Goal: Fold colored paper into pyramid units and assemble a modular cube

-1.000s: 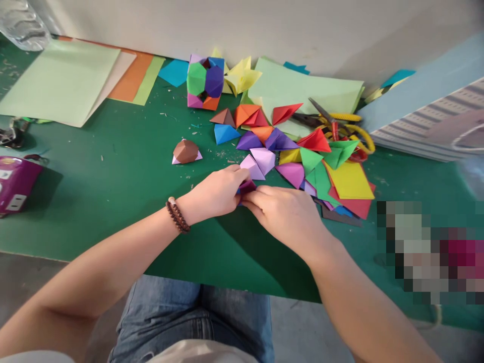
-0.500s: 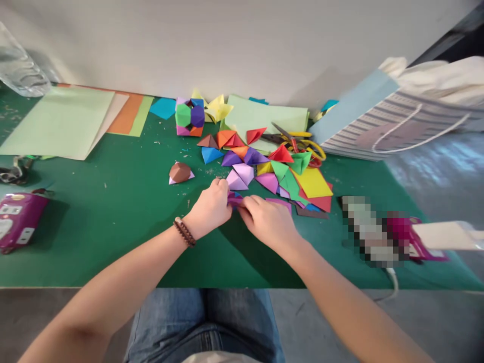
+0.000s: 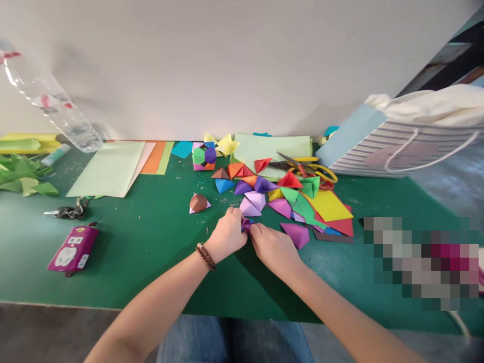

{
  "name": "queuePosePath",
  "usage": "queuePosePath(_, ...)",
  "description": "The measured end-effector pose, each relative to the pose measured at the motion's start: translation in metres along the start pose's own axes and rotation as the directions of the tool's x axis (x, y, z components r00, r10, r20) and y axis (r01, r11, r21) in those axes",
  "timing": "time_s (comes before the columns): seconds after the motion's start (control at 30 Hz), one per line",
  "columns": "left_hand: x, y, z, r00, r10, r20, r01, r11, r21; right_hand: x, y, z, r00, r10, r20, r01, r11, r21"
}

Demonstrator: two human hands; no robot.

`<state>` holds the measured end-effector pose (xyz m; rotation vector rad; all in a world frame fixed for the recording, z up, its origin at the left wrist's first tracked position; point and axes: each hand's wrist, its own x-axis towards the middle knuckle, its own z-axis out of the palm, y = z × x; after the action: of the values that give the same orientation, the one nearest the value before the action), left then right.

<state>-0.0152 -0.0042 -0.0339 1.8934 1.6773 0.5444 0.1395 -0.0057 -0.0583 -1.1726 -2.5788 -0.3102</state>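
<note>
As fingers (image 3: 235, 216) pinch purple paper (image 3: 246, 224), view higher

I sit at a long green-topped work table (image 3: 113, 262) — a plain off-white wall (image 3: 227, 65) rises behind it, dull grey floor (image 3: 45, 338) below.

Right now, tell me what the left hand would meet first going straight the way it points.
The pale lilac folded-paper pyramid just beyond the left hand looks first in line, though depth is unclear from this view and the hand might pass above it.
</note>
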Motion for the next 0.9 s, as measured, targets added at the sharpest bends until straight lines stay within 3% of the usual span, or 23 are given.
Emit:
queuePosePath(0.17,0.001,-0.002,-0.005,0.998,-0.033,-0.061,0.024,0.99,-0.142,-0.002,0.004,-0.006,0.999,0.027,-0.04,-0.024,0.995,0.093)
queuePosePath(0.3,0.003,-0.001,-0.013,0.987,-0.111,-0.115,0.072,0.951,-0.302,0.01,0.02,-0.027,0.974,0.216,-0.075,-0.162,0.883,0.441)
queuePosePath(0.4,0.004,-0.001,-0.018,0.949,-0.249,-0.192,0.103,0.823,-0.558,0.036,0.033,-0.042,0.943,0.287,0.169,-0.329,0.727,0.603)
queuePosePath(0.5,0.003,-0.002,-0.021,0.889,-0.341,-0.306,0.058,0.746,-0.663,0.058,0.036,-0.045,0.907,0.184,0.379,-0.416,0.535,0.736)
queuePosePath(0.63,0.001,-0.003,-0.02,0.869,-0.277,-0.41,-0.018,0.81,-0.586,0.064,0.026,-0.029,0.873,0.162,0.461,-0.488,0.245,0.838)
queuePosePath(0.7,0.0,-0.002,-0.018,0.869,-0.212,-0.447,-0.044,0.867,-0.496,0.06,0.021,-0.022,0.874,0.15,0.462,-0.482,0.156,0.862)
queuePosePath(0.8,0.001,0.001,-0.016,0.861,-0.123,-0.493,-0.073,0.93,-0.359,0.056,0.018,-0.019,0.893,0.157,0.422,-0.44,0.101,0.892)
queuePosePath(0.9,0.002,0.003,-0.014,0.864,-0.074,-0.498,-0.082,0.956,-0.283,0.058,0.019,-0.018,0.91,0.191,0.368,-0.395,0.129,0.91)
